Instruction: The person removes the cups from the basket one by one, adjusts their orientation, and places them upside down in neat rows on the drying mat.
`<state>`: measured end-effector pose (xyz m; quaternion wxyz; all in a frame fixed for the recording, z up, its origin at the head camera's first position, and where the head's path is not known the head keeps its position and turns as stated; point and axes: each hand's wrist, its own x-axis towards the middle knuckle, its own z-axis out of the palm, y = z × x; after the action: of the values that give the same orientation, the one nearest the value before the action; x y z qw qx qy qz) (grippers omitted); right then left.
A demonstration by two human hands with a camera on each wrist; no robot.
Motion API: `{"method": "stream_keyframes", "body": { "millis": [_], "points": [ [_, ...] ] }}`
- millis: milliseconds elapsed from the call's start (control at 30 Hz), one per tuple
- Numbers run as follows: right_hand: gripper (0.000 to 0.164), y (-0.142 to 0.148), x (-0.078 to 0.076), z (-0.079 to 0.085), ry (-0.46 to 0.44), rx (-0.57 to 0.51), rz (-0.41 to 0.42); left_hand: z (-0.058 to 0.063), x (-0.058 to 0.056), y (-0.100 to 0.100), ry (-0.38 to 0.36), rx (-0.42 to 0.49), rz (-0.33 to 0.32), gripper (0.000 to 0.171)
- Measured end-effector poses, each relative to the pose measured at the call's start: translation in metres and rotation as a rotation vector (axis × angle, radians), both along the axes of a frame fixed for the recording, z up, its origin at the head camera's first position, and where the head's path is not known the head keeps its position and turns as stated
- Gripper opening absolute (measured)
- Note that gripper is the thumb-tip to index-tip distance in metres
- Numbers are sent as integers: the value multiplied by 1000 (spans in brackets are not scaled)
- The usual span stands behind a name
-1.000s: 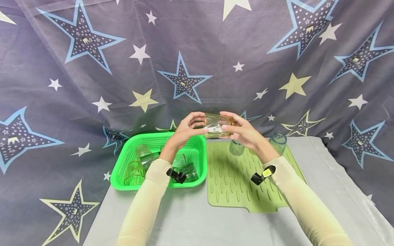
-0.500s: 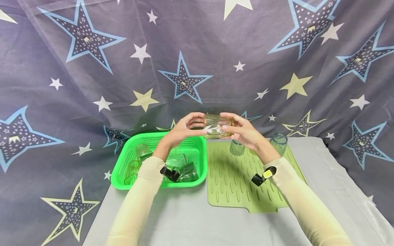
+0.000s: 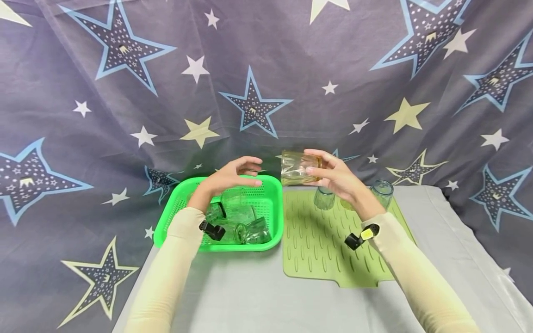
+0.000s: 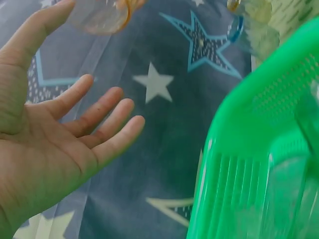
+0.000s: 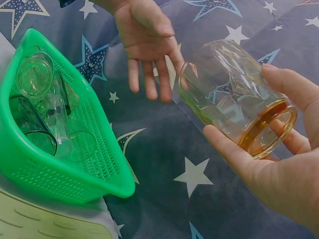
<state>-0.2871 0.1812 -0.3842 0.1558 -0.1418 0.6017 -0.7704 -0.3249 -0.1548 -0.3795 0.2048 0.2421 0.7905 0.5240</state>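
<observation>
My right hand grips a pale amber drinking glass near its thick end, with thumb and fingers around it. The glass lies sideways in the air above the back edge of the green mat. In the right wrist view its orange ring-shaped base sits toward my palm and the other end points at my left hand. My left hand hovers over the green basket, fingers spread and holding nothing, apart from the glass. The left wrist view shows its bare palm.
Several clear, green and dark glasses lie jumbled in the basket. On the ridged green drying mat stand two bluish glasses; a yellowish one is mostly hidden by my right wrist. A starry curtain hangs behind the table.
My left hand has come away from the glass and moved left over the basket. My right hand keeps hold of the glass in nearly the same place. The head view shifts slightly.
</observation>
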Motion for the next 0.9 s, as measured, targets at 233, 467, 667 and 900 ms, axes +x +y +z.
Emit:
{"method": "stream_keyframes", "body": {
  "millis": [233,467,667,900],
  "points": [
    [58,4,-2,3,14,11,-21,-3,-4,-26,-31,-113,76,66],
    [62,9,-5,6,24,36,-19,-13,-8,-43,-48,-236,128,66],
    [58,13,-6,7,41,46,-32,-15,-9,-58,-27,-356,120,70],
    [62,15,-8,7,81,128,-81,-20,-11,-82,-110,-515,150,76]
  ]
}}
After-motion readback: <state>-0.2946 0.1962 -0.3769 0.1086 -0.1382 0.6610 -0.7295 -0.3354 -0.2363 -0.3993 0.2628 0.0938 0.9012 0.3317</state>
